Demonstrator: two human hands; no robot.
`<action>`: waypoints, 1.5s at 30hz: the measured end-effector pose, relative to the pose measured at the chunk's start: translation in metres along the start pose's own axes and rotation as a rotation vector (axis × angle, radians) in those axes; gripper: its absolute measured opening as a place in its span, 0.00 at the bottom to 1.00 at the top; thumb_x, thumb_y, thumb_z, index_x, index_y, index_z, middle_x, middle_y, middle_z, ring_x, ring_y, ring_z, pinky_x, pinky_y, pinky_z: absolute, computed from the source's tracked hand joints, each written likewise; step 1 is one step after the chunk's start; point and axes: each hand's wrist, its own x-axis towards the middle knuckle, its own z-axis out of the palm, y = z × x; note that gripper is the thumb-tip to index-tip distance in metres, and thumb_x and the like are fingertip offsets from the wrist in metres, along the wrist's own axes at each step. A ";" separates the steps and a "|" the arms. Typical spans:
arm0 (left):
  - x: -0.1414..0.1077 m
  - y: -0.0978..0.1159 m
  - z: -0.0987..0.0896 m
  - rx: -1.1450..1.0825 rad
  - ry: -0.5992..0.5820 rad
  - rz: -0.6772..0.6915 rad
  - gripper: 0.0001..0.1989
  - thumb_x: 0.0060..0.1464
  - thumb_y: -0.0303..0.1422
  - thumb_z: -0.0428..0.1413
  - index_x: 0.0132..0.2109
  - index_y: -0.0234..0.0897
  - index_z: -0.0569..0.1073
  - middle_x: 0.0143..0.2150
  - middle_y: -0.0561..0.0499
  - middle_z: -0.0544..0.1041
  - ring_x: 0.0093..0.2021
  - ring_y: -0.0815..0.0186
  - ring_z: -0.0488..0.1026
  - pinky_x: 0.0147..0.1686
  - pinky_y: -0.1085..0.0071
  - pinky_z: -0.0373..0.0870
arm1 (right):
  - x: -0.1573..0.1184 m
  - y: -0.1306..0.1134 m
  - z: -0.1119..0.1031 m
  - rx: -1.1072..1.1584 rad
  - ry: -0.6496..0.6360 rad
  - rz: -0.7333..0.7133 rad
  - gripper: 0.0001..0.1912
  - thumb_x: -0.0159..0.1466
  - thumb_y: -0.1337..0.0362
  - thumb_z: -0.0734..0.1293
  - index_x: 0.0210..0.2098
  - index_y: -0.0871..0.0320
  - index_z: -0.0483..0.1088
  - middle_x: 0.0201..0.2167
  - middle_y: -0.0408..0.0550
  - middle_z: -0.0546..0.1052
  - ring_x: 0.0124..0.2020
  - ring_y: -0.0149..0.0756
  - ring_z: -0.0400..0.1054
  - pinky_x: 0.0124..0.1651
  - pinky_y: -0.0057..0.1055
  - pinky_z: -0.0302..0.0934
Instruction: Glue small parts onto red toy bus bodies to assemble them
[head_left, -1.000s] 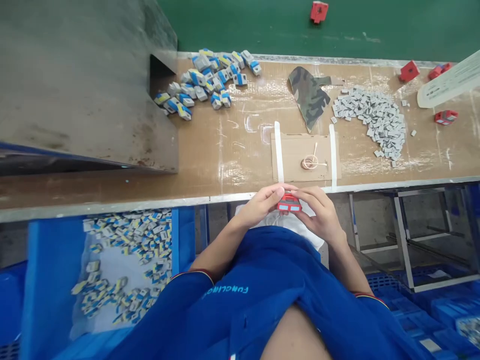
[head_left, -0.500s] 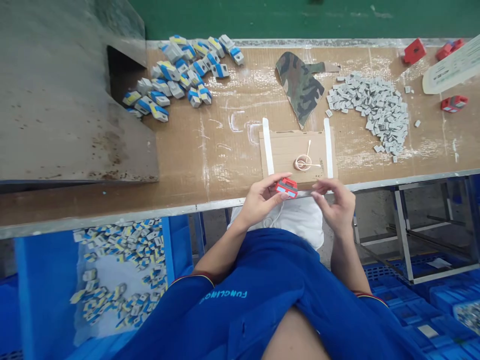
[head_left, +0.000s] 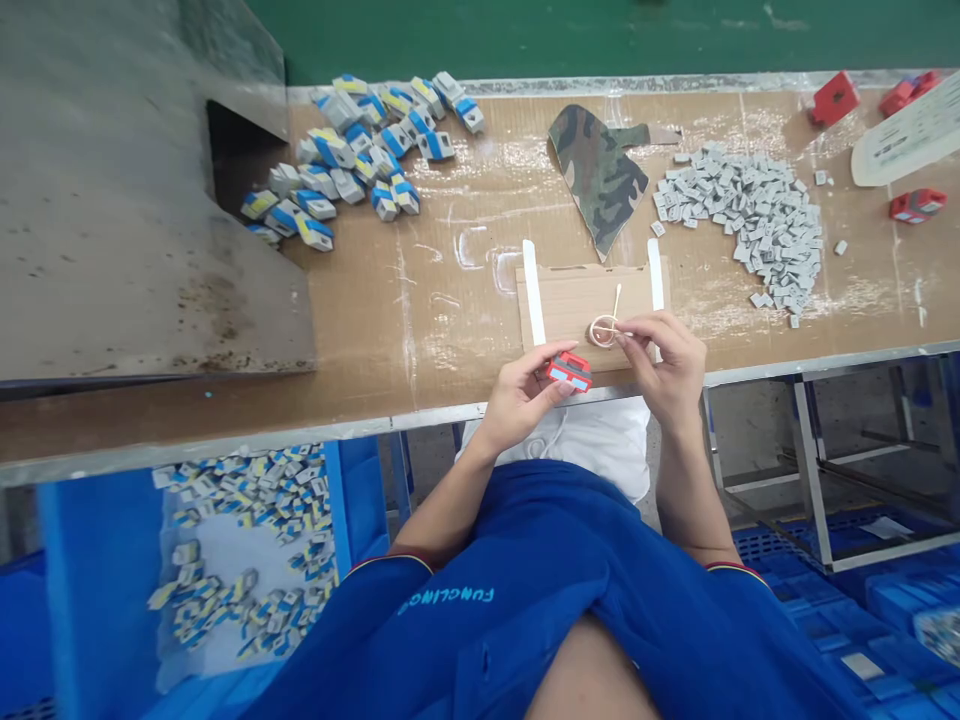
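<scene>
Between the thumb and fingers of my left hand [head_left: 523,393] is a small red toy vehicle [head_left: 569,371] with a grey band and pale blue windows, held over the table's front edge. My right hand [head_left: 667,362] pinches the end of a cotton swab [head_left: 607,330], whose other end lies in a small round cup [head_left: 601,332]. A second cotton swab [head_left: 618,298] leans out of the cup toward the back. The cup stands on a cardboard sheet [head_left: 566,290] held down by white tape strips.
Toy pieces in white, blue and yellow [head_left: 360,150] are heaped at the left beside a metal housing [head_left: 135,220]. Small grey parts [head_left: 765,220] are piled right. A camouflage piece [head_left: 600,175], a bottle [head_left: 911,135] and red toys [head_left: 834,98] lie behind. A blue bin [head_left: 97,580] sits below left.
My right hand has moved up and left to the cup and has taken hold of the swab's end. My left hand still holds the red toy vehicle, nearly in place.
</scene>
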 end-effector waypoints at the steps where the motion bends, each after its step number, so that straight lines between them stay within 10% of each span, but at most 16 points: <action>1: 0.000 0.000 0.000 -0.003 -0.003 0.002 0.22 0.61 0.35 0.67 0.61 0.37 0.79 0.49 0.43 0.85 0.46 0.65 0.84 0.44 0.75 0.81 | 0.001 0.000 0.000 -0.003 0.009 -0.012 0.06 0.69 0.69 0.71 0.43 0.52 0.81 0.38 0.45 0.84 0.35 0.33 0.77 0.39 0.32 0.71; 12: -0.001 0.000 0.000 0.042 -0.027 -0.019 0.23 0.62 0.38 0.66 0.62 0.37 0.77 0.51 0.41 0.85 0.48 0.62 0.85 0.48 0.70 0.82 | 0.010 0.003 0.004 -0.019 0.160 -0.091 0.03 0.70 0.65 0.71 0.40 0.51 0.79 0.36 0.45 0.84 0.38 0.36 0.79 0.38 0.35 0.72; 45: 0.002 0.005 0.002 0.177 0.020 -0.014 0.23 0.62 0.38 0.66 0.61 0.35 0.78 0.53 0.40 0.85 0.50 0.61 0.85 0.50 0.70 0.83 | -0.004 0.010 0.003 0.268 0.292 0.308 0.14 0.67 0.51 0.74 0.37 0.53 0.73 0.30 0.42 0.84 0.29 0.32 0.79 0.35 0.31 0.73</action>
